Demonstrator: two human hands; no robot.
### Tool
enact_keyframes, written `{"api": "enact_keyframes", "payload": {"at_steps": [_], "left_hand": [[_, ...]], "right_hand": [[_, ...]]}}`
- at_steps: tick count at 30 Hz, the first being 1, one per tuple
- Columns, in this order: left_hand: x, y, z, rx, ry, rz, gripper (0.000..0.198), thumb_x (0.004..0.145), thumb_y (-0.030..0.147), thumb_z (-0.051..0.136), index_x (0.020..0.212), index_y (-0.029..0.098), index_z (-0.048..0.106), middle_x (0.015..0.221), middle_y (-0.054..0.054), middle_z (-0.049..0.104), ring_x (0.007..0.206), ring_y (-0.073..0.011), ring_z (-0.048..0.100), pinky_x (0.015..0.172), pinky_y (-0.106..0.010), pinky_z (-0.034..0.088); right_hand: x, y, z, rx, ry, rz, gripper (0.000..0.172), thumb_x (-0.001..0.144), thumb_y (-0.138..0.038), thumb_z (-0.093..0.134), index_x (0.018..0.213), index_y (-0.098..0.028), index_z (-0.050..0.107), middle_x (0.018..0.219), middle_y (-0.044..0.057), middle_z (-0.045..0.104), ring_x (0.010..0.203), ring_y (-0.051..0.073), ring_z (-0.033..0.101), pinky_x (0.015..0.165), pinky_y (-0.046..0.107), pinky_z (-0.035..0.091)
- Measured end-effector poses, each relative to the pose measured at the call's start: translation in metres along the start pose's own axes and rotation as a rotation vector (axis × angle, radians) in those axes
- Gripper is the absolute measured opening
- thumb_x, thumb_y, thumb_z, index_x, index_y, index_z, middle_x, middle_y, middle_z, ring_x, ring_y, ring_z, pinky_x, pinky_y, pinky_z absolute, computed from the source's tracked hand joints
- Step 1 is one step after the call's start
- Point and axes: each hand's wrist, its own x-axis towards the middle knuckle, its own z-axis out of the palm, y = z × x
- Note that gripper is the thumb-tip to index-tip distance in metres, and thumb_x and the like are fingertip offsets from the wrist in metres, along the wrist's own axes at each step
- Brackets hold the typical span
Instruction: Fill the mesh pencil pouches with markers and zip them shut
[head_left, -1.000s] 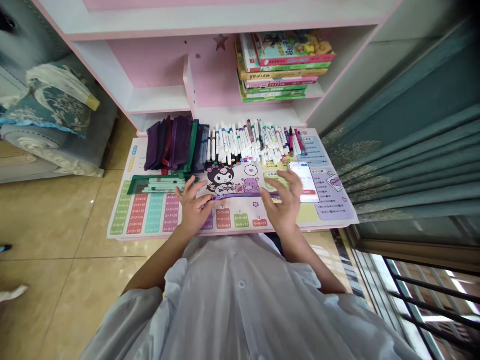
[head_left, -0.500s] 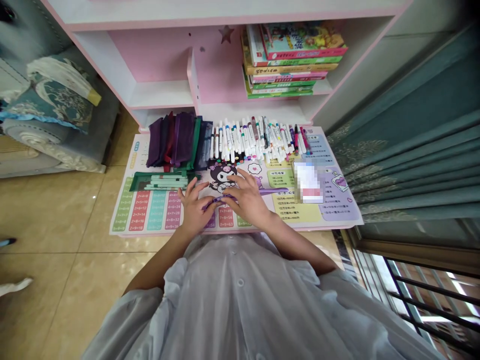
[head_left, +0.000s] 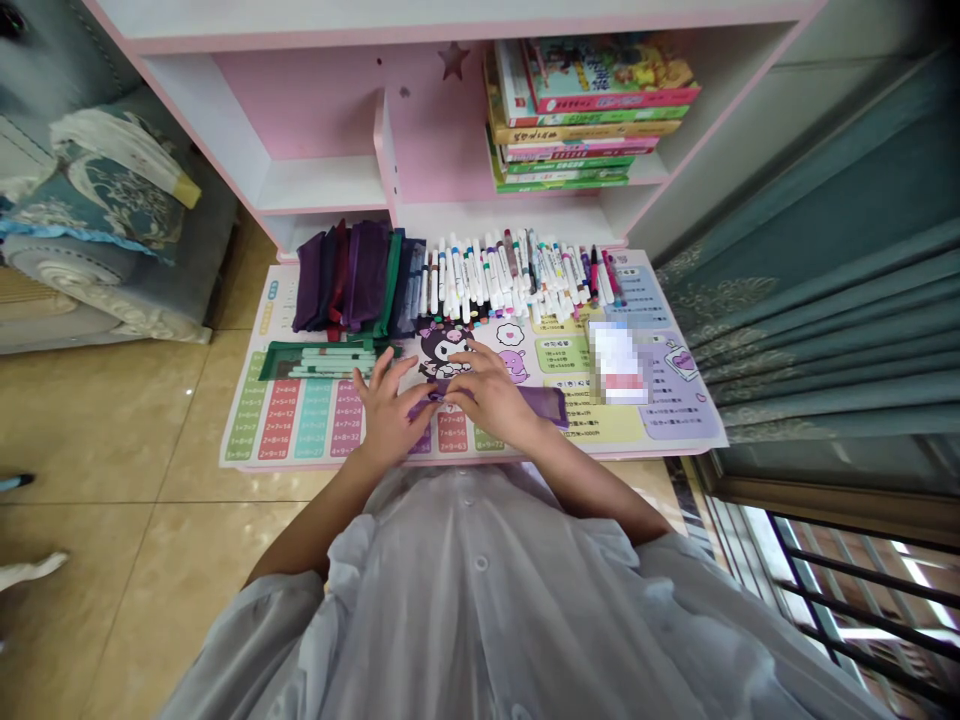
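A flat purple mesh pencil pouch (head_left: 544, 402) lies across the printed desk mat (head_left: 315, 420) near its front edge. My left hand (head_left: 386, 408) grips the pouch's left end, fingers partly spread. My right hand (head_left: 491, 395) rests on the pouch beside the left hand, with its fingertips pinched at the zipper end. Behind the hands, a row of many white-barrelled markers (head_left: 510, 275) lies along the back of the mat. A green mesh pouch (head_left: 315, 360) filled with markers lies to the left of my left hand.
A stack of dark purple and green pouches (head_left: 352, 275) stands at the back left of the mat. A phone (head_left: 619, 362) lies to the right. Books (head_left: 577, 110) are stacked on the pink shelf above. Curtains hang at the right, a sofa stands at the left.
My right hand has slid from the pouch's right end, near the phone, leftward to meet my left hand. The pouch now lies flatter, its right part uncovered.
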Motion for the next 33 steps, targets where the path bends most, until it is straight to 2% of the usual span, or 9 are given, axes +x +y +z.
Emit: {"api": "enact_keyframes", "payload": {"at_steps": [3,5,11,16,25,29,33], "left_hand": [[0.007,0.003,-0.007,0.022,0.002,0.070,0.019,0.088,0.042,0.070,0.076,0.029,0.075,0.125,-0.005,0.071,0.140,-0.0331,0.049,0.122,-0.061,0.007],[0.010,0.007,-0.013,0.028,-0.037,0.107,0.022,0.088,0.043,0.070,0.073,0.027,0.074,0.125,-0.005,0.071,0.140,-0.0333,0.049,0.123,-0.061,0.003],[0.015,0.010,-0.019,0.026,-0.176,0.135,0.022,0.091,0.041,0.068,0.077,0.027,0.075,0.129,-0.005,0.070,0.142,-0.0347,0.047,0.122,-0.064,0.000],[0.015,0.004,-0.019,-0.040,-0.236,0.078,0.018,0.092,0.039,0.068,0.080,0.032,0.079,0.125,-0.003,0.072,0.144,-0.0350,0.045,0.121,-0.067,0.001],[0.015,0.003,-0.018,-0.074,-0.235,0.047,0.013,0.089,0.039,0.072,0.080,0.034,0.080,0.124,-0.002,0.073,0.143,-0.0351,0.046,0.121,-0.068,0.003],[0.015,0.002,-0.018,-0.093,-0.204,0.067,0.016,0.090,0.039,0.071,0.078,0.033,0.079,0.123,-0.002,0.073,0.142,-0.0350,0.047,0.120,-0.069,0.006],[0.015,0.002,-0.019,-0.104,-0.234,0.053,0.014,0.090,0.039,0.071,0.079,0.033,0.080,0.124,-0.003,0.072,0.144,-0.0357,0.045,0.119,-0.070,0.005]], "right_hand": [[0.002,0.000,-0.002,0.006,0.034,-0.021,0.014,0.090,-0.023,0.068,0.078,-0.023,0.076,0.129,0.009,0.067,0.145,0.038,0.041,0.116,0.064,0.039],[0.002,-0.001,-0.004,-0.001,0.050,-0.031,0.015,0.090,-0.022,0.067,0.078,-0.023,0.076,0.130,0.009,0.067,0.146,0.038,0.040,0.116,0.063,0.038],[0.001,-0.009,-0.005,-0.003,0.011,-0.035,0.016,0.090,-0.021,0.066,0.077,-0.022,0.076,0.130,0.010,0.067,0.147,0.038,0.041,0.116,0.065,0.038],[-0.002,-0.012,-0.004,-0.038,0.014,0.001,0.015,0.088,-0.022,0.067,0.075,-0.022,0.075,0.132,0.011,0.067,0.147,0.038,0.040,0.115,0.066,0.036],[-0.003,-0.018,-0.009,-0.067,-0.010,0.114,0.014,0.086,-0.024,0.070,0.073,-0.021,0.074,0.135,0.012,0.067,0.148,0.040,0.039,0.115,0.069,0.031],[-0.003,-0.019,-0.011,-0.052,-0.013,0.118,0.014,0.085,-0.024,0.072,0.071,-0.021,0.073,0.134,0.012,0.067,0.147,0.040,0.040,0.114,0.069,0.031],[-0.004,-0.018,-0.010,-0.049,-0.006,0.114,0.015,0.085,-0.023,0.071,0.070,-0.021,0.073,0.133,0.012,0.067,0.146,0.040,0.041,0.113,0.069,0.031]]}}
